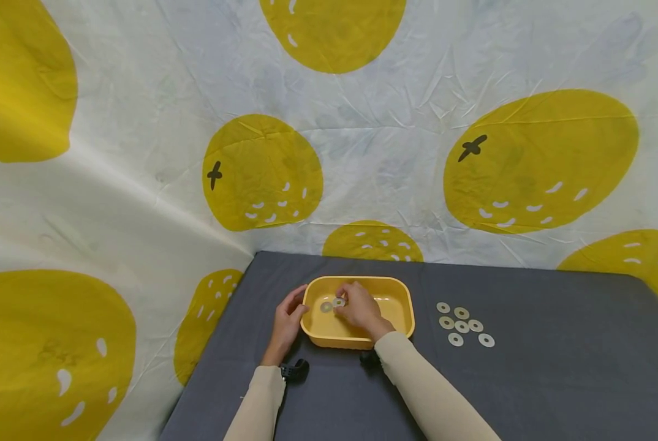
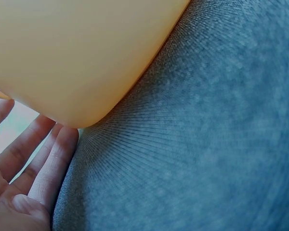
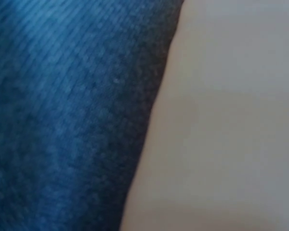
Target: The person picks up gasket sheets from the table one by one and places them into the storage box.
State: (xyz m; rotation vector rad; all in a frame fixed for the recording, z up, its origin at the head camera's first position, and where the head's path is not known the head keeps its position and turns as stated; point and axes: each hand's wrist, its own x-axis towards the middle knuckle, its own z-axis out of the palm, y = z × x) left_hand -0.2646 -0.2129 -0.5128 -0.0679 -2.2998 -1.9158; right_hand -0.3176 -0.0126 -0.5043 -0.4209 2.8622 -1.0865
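Note:
A yellow plastic tub (image 1: 400,309) stands on the dark grey cloth, and its pale wall (image 3: 221,120) fills the right side of the right wrist view. My left hand (image 1: 286,321) holds the tub's left end, the thumb at the rim and the fingers (image 2: 53,163) against the outer wall. Inside the tub, my right hand (image 1: 359,306) pinches a flat metal washer (image 1: 338,302) between thumb and fingers. Just left of it, another washer (image 1: 326,307) lies on the tub floor. The right wrist view does not show the right hand.
Several flat washers (image 1: 461,327) lie in a loose group on the grey cloth (image 1: 560,355), right of the tub. Behind and to the left hangs a white curtain (image 1: 384,171) with large yellow fruit prints, meeting the table's edges.

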